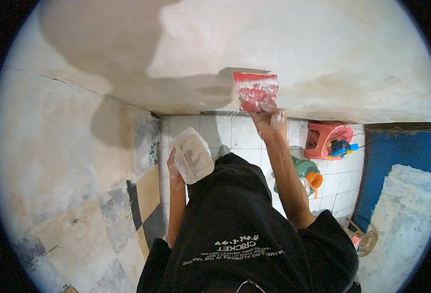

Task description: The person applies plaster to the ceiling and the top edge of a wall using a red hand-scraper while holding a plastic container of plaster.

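Observation:
My right hand point(272, 121), dusted with white, is closed on the lower edge of a red putty spreader point(257, 92). The spreader is smeared with white paste and its far edge is at or close to the pale wall point(322, 63); whether it touches I cannot tell. Lower and to the left, my left hand point(174, 166) grips the side of a whitish rectangular plastic tub point(194, 156). White residue coats the tub, and how much lies inside is unclear. Most of my left fingers are hidden beneath or behind it.
A pink plastic stool point(318, 141) stands on the white tiled floor point(247, 134) at the right, with a blue-and-yellow object point(341, 148) on it. Nearer is a green container point(303, 167) with an orange dipper point(315, 179). A patchy wall point(69, 161) rises at left, a blue surface point(391, 151) at right.

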The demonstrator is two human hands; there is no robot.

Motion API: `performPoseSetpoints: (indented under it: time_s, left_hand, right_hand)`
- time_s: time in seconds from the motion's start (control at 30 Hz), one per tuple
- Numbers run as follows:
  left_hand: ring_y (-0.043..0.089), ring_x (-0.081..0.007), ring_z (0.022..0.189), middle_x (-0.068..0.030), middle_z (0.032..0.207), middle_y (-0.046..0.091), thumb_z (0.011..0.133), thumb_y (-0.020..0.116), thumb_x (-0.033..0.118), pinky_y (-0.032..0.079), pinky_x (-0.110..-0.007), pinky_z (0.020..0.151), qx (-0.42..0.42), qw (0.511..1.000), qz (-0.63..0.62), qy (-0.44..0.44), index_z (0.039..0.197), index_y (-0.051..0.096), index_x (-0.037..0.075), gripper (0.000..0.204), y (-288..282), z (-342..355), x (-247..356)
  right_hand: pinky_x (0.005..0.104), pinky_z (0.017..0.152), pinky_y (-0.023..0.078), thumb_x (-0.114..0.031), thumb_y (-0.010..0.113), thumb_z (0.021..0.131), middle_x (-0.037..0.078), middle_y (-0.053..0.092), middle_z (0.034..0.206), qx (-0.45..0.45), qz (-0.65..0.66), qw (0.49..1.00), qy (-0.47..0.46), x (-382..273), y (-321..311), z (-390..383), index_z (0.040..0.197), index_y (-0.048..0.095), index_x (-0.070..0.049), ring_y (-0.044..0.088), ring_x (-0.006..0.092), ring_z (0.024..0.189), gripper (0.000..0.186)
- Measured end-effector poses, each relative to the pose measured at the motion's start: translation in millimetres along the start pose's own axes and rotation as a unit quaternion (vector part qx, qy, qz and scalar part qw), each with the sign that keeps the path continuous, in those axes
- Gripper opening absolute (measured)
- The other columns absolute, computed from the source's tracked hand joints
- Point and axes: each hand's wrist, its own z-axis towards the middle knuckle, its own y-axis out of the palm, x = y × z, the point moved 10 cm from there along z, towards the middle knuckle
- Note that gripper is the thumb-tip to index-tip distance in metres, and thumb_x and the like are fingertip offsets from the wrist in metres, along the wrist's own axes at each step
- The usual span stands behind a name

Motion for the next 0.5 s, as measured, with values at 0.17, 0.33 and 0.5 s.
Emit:
performPoseSetpoints:
  time_s: [0.17, 0.33, 0.5]
  left_hand:
    - [0.053, -0.0346, 0.105, -0.0174, 0.121, 0.051, 0.09, 0.045, 0.042, 0.047, -0.05, 0.088, 0.004, 0.999, -0.02, -0.027, 0.131, 0.04, 0.004, 0.056, -7.2, -8.6, -1.4]
    - [0.052, -0.0333, 0.107, -0.0172, 0.121, 0.051, 0.09, 0.045, 0.043, 0.046, -0.049, 0.089, 0.0, 0.999, -0.019, -0.027, 0.131, 0.04, 0.004, 0.057, -4.6, -19.8, 3.1]
    - [0.052, -0.0329, 0.108, -0.0167, 0.122, 0.051, 0.091, 0.043, 0.043, 0.046, -0.047, 0.09, -0.015, 0.999, -0.028, -0.016, 0.131, 0.041, 0.005, 0.056, -4.7, -19.2, 7.5]
  right_hand:
    - [0.0469, 0.08, 0.052, -0.006, 0.055, 0.086, 0.016, 0.058, 0.105, -0.041, 0.001, 0.998, 0.055, 38.4, -40.0, -22.9, 0.113, 0.048, 0.004, 0.059, 0.0305, 0.093, 0.03]
    - [0.0417, 0.064, 0.053, -0.005, 0.059, 0.083, 0.016, 0.062, 0.092, -0.015, -0.255, 0.966, 0.031, 53.9, -120.2, -2.4, 0.102, 0.056, 0.001, 0.062, 0.0322, 0.076, 0.02]
    - [0.0378, 0.06, 0.05, -0.005, 0.062, 0.073, 0.014, 0.062, 0.086, -0.136, -0.809, 0.423, -0.384, 0.3, -33.7, 7.7, 0.087, 0.06, -0.008, 0.061, 0.0319, 0.074, 0.014]
